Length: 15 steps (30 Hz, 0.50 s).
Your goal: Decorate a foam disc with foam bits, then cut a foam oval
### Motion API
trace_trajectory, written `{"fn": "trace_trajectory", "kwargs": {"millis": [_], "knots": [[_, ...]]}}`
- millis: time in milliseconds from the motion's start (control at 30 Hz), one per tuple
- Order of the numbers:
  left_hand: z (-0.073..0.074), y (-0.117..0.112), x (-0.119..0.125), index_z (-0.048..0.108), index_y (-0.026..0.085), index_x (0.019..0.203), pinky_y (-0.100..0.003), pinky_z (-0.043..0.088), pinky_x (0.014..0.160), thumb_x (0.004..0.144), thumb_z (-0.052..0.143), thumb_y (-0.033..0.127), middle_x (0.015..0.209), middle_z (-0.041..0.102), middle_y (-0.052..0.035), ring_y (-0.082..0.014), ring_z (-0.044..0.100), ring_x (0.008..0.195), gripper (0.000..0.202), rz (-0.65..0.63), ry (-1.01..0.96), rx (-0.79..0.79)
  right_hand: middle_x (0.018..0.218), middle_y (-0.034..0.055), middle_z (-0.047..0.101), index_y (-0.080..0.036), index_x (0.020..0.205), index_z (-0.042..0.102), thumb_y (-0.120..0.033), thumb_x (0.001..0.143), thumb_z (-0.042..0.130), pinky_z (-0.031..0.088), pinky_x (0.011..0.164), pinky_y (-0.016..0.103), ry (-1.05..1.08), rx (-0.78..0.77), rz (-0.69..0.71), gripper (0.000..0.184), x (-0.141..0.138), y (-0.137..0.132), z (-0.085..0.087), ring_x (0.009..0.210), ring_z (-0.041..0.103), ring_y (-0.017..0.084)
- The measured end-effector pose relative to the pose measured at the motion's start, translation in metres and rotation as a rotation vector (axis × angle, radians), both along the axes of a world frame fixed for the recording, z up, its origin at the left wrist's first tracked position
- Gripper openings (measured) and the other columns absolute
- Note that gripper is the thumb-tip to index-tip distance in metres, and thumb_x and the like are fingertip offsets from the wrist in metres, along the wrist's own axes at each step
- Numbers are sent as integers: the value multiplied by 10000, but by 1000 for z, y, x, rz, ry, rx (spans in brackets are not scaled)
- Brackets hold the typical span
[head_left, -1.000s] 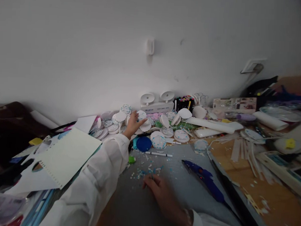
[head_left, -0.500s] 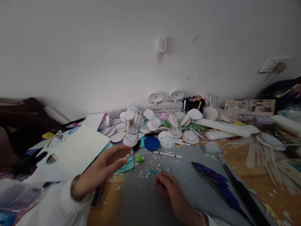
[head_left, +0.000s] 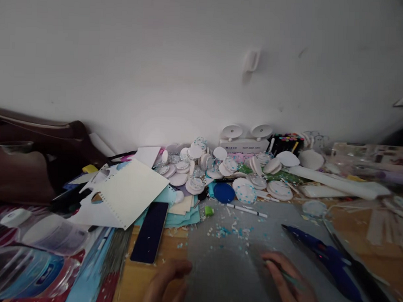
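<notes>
My left hand is low at the frame's bottom edge, over the left border of a grey mat; it is blurred and its fingers are not clear. On the mat to the right rests my right hand, fingers closed round a thin greenish stick. Small blue and white scraps are scattered on the mat ahead of both hands. A dark phone lies face up just left of the mat, above my left hand. A blue glue gun lies right of my right hand.
A heap of white round discs fills the back along the wall, with a blue disc, a white pen and a green bit in front. A spiral notepad and plastic packs crowd the left.
My left hand has drawn back from the disc heap to the near edge of the mat. The view has swung left, so the phone now shows.
</notes>
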<state>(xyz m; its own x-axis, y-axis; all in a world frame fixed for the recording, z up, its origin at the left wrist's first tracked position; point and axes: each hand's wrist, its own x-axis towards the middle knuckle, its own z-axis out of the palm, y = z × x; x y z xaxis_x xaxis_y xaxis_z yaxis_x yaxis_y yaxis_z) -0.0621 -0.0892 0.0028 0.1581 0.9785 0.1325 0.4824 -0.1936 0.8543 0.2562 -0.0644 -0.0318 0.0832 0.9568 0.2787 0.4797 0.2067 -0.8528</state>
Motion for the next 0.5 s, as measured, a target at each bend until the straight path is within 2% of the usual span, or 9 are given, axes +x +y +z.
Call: {"fn": "trace_trajectory", "kwargs": {"millis": [33, 100, 200, 300, 367, 433, 500], "knots": [[-3, 4, 4, 655, 327, 1118, -282, 567, 839, 814, 627, 417, 1052, 705, -52, -219, 673, 953, 318, -1, -6, 16, 957, 35, 699, -272, 963, 688, -409, 888, 532, 532, 792, 232, -80, 52, 2, 221, 5, -2, -4, 908, 666, 196], [0, 14, 9, 602, 316, 1182, -299, 557, 868, 843, 590, 411, 1127, 676, -62, -221, 656, 1014, 352, 26, -11, 41, 1067, 45, 674, -276, 1047, 673, -365, 875, 555, 504, 894, 268, -197, 117, -6, 227, 13, -2, -11, 1012, 638, 209], [21, 39, -4, 524, 298, 1237, -353, 526, 928, 896, 508, 367, 1235, 611, -74, -226, 609, 1110, 348, 115, 70, 112, 1138, 74, 645, -248, 1113, 643, -356, 897, 518, 491, 939, 329, -253, 107, -42, 273, 15, 4, -19, 1069, 613, 226], [39, 73, -45, 511, 242, 1225, -449, 424, 1040, 869, 524, 360, 1262, 566, -110, -269, 542, 1185, 375, 278, 349, 351, 1173, 95, 634, -218, 1165, 610, -370, 916, 480, 485, 961, 376, -242, 68, -74, 320, 12, 11, -23, 1106, 595, 239], [40, 95, -78, 490, 169, 1251, -499, 356, 1079, 843, 513, 370, 1329, 502, -173, -323, 457, 1269, 455, 370, 568, 441, 1186, 96, 632, -217, 1188, 599, -374, 910, 484, 486, 966, 398, -241, 59, -78, 339, 9, 14, -25, 1117, 588, 246], [35, 112, -108, 462, 119, 1289, -563, 306, 1083, 810, 495, 374, 1432, 399, -219, -392, 335, 1352, 544, 453, 788, 389, 1178, 93, 636, -223, 1183, 605, -374, 899, 499, 499, 948, 406, -239, 55, -72, 339, 9, 16, -26, 1098, 597, 247], [27, 122, -127, 469, 112, 1285, -572, 298, 1079, 800, 476, 355, 1427, 421, -215, -399, 299, 1375, 543, 480, 872, 317, 1161, 97, 641, -220, 1164, 611, -368, 893, 501, 506, 933, 418, -233, 55, -70, 328, 9, 17, -28, 1075, 605, 250]]}}
